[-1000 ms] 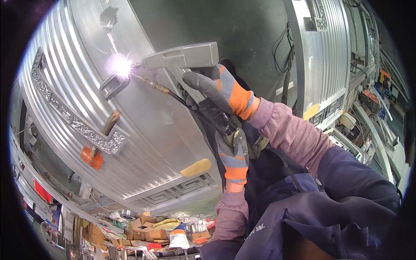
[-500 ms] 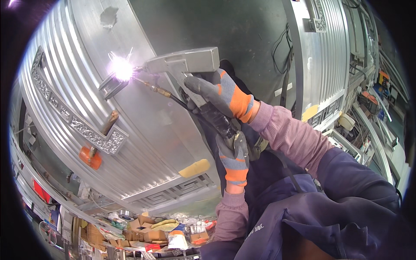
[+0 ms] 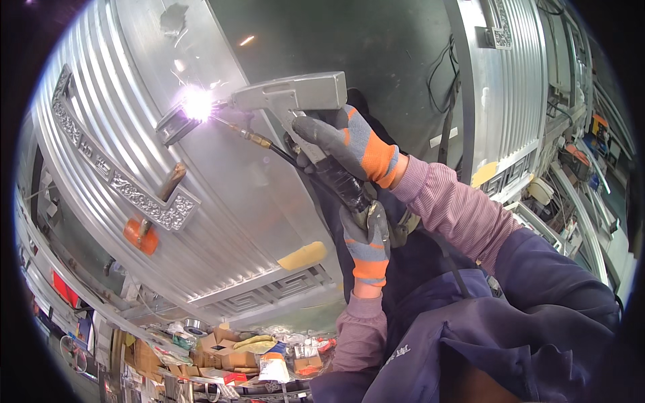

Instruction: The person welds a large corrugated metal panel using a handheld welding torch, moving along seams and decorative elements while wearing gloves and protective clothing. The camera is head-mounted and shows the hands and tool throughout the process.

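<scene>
A grey handheld welding gun (image 3: 295, 92) reaches left over a large ribbed metal door panel (image 3: 248, 201). My right hand (image 3: 346, 144), in a grey and orange glove, is wrapped round its black-taped handle (image 3: 341, 185). Below it, my gloved left hand (image 3: 367, 238) is closed on the bottom end of the same handle. At the nozzle a white-violet glare (image 3: 197, 104) burns against the end of a short metal channel piece (image 3: 173, 126) standing on the panel; the contact point is hidden by the light. A thin brass-fitted wire feed tube (image 3: 252, 137) runs to the glare from below.
An ornate metal handle (image 3: 144, 195) lies on the ribs, beside an orange piece (image 3: 140, 235) and a brownish rod (image 3: 173, 181). Another ribbed panel (image 3: 507, 94) stands at the right. Cardboard boxes (image 3: 225, 346) and clutter fill the lower left. A black cable (image 3: 440, 80) lies on the floor.
The gun, glare and both hands sit slightly farther right in the picture, and the panel has shifted a little too. A spark now flies above the gun. Both grips are the same.
</scene>
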Tool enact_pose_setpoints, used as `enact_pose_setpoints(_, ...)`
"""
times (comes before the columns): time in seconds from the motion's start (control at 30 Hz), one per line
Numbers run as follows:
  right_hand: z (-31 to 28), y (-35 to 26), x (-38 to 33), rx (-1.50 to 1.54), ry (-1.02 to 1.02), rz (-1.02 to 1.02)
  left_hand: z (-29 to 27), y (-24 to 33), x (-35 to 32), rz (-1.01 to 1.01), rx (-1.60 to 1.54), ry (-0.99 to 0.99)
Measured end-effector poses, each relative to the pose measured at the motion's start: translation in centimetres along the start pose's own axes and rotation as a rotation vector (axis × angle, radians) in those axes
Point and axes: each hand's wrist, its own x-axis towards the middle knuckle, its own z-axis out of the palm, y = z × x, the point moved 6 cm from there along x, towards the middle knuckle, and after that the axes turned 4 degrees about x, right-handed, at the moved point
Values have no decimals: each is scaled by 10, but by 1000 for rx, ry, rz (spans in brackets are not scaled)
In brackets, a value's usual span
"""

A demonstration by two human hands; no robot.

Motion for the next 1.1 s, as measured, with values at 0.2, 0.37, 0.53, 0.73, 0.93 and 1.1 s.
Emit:
enact_pose_setpoints(0.2, -2, 0, -3, 30, -11, 41, 3, 7, -2, -7, 4, -18)
enact_pose_setpoints(0.37, -10, -16, -20, 30, 74, 50, 15, 18, -15, -16, 73, -45)
enact_pose_setpoints(0.53, -22, -51, -43, 30, 118, 95, 35, 14, -32, 19, -3, -167)
enact_pose_setpoints(0.73, -41, -117, -53, 15, 95, 153, 97, 70, -38, -1, -56, -288)
enact_pose_setpoints(0.93, -91, -215, -48, 2, 13, -50, 173, 120, -37, 187, 65, -403)
enact_pose_setpoints(1.1, -108, -263, -14, 181, -43, 28, 214, 147, -15, 98, -76, -468)
